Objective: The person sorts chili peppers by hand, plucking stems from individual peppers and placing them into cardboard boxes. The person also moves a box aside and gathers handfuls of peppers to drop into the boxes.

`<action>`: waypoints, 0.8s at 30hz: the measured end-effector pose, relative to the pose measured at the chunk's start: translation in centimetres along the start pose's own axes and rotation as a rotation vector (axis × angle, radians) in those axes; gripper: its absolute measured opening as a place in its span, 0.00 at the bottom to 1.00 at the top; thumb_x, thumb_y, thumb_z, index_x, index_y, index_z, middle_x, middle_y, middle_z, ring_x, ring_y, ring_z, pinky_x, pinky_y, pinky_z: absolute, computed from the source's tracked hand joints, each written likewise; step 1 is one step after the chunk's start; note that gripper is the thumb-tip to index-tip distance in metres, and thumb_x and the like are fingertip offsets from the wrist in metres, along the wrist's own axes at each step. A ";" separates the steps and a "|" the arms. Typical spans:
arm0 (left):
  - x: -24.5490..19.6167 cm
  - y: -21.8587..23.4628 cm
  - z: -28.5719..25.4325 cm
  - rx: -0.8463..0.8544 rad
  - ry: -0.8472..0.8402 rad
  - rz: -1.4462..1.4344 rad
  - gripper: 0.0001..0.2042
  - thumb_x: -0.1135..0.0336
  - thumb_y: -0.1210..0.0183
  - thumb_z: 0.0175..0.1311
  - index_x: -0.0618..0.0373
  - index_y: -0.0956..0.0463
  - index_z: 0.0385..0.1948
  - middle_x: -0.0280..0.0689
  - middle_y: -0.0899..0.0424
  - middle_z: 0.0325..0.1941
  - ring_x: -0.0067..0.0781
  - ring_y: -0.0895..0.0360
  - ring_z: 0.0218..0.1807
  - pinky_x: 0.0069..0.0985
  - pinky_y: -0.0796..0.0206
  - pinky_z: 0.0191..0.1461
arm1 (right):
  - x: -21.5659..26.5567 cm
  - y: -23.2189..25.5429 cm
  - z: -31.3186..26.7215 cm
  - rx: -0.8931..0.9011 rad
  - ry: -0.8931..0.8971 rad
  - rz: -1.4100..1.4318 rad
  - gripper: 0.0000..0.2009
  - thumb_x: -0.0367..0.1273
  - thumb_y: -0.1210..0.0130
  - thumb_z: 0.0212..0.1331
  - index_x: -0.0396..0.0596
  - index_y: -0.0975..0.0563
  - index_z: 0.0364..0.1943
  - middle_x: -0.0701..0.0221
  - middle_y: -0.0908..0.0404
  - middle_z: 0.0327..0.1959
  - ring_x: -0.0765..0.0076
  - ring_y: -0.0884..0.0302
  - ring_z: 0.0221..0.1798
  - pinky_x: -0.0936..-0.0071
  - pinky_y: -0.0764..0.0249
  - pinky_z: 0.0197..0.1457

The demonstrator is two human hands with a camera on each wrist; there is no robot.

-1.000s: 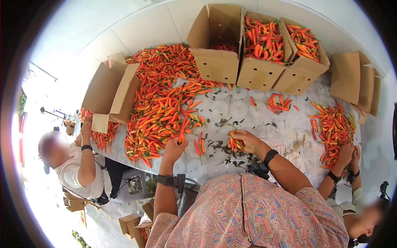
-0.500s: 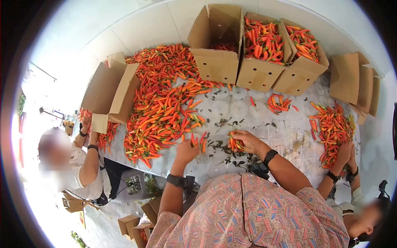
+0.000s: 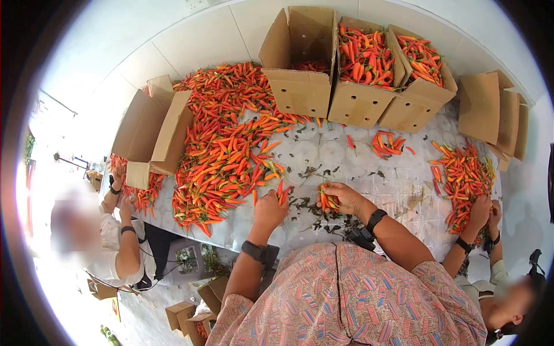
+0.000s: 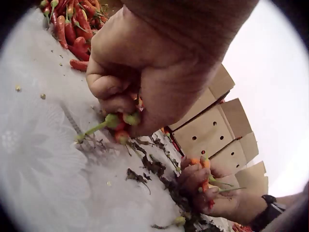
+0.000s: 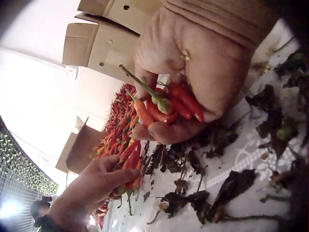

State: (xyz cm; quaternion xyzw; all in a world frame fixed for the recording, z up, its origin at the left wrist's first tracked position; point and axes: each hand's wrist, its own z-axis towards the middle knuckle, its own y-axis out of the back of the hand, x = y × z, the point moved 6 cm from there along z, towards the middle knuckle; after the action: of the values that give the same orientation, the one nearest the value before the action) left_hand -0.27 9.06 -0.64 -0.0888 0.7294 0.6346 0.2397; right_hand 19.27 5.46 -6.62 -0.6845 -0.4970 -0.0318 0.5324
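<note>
My left hand grips a few red chili peppers just right of the big pile. Their green stems poke out beneath the curled fingers in the left wrist view. A short gap to the right, my right hand holds a small bunch of red and orange chili peppers. In the right wrist view these chilies lie between palm and curled fingers, one long green stem sticking out. Dark withered leaves are scattered on the patterned white tablecloth between and below the hands.
A large heap of chilies covers the left of the table. Three cardboard boxes of chilies stand at the back. Another heap lies at right, near a second person's hands. A person sits at left beside an open box.
My left hand has moved right from the heap's edge to the loose chilies on the cloth and gathered them. My right hand stays in place with its bunch.
</note>
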 end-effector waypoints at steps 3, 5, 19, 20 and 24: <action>0.0 0.0 0.1 0.016 0.006 0.068 0.14 0.63 0.45 0.48 0.66 0.32 0.28 0.52 0.23 0.23 0.52 0.24 0.29 0.39 0.32 0.37 | 0.1 -0.1 0.0 0.002 0.001 -0.002 0.11 0.32 0.57 0.62 0.43 0.33 0.45 0.62 0.24 0.32 0.64 0.22 0.34 0.72 0.24 0.27; -0.3 0.0 -0.1 0.030 0.000 0.084 0.13 0.64 0.46 0.48 0.66 0.33 0.29 0.52 0.23 0.23 0.52 0.24 0.30 0.39 0.31 0.38 | 0.2 -0.2 -0.1 0.017 0.004 -0.017 0.10 0.32 0.57 0.62 0.43 0.33 0.44 0.62 0.24 0.32 0.64 0.22 0.34 0.72 0.24 0.27; -0.8 1.5 0.5 0.016 -0.079 -0.387 0.13 0.64 0.45 0.48 0.66 0.32 0.28 0.52 0.24 0.24 0.51 0.25 0.29 0.38 0.34 0.33 | 1.5 -3.6 -0.1 0.038 -0.044 -0.027 0.10 0.33 0.55 0.60 0.43 0.32 0.41 0.62 0.24 0.31 0.64 0.22 0.35 0.69 0.24 0.30; -1.8 2.3 0.5 0.010 -0.081 -0.387 0.13 0.64 0.45 0.48 0.66 0.32 0.28 0.52 0.24 0.24 0.51 0.25 0.29 0.38 0.34 0.33 | 1.8 -4.3 0.1 0.048 -0.048 -0.040 0.10 0.33 0.54 0.60 0.43 0.32 0.42 0.63 0.24 0.32 0.65 0.22 0.35 0.68 0.24 0.31; -6.4 4.8 1.2 0.054 -0.149 -0.431 0.12 0.64 0.45 0.49 0.65 0.32 0.29 0.52 0.25 0.23 0.51 0.26 0.29 0.36 0.35 0.32 | 3.2 -6.5 0.7 -0.043 -0.021 -0.064 0.11 0.32 0.52 0.59 0.44 0.32 0.44 0.68 0.24 0.34 0.68 0.23 0.34 0.68 0.23 0.30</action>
State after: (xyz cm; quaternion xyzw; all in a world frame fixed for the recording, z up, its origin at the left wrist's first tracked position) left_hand 3.49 9.93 6.46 -0.1888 0.6905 0.5538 0.4252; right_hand 15.94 7.69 -0.53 -0.6797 -0.5235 -0.0521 0.5111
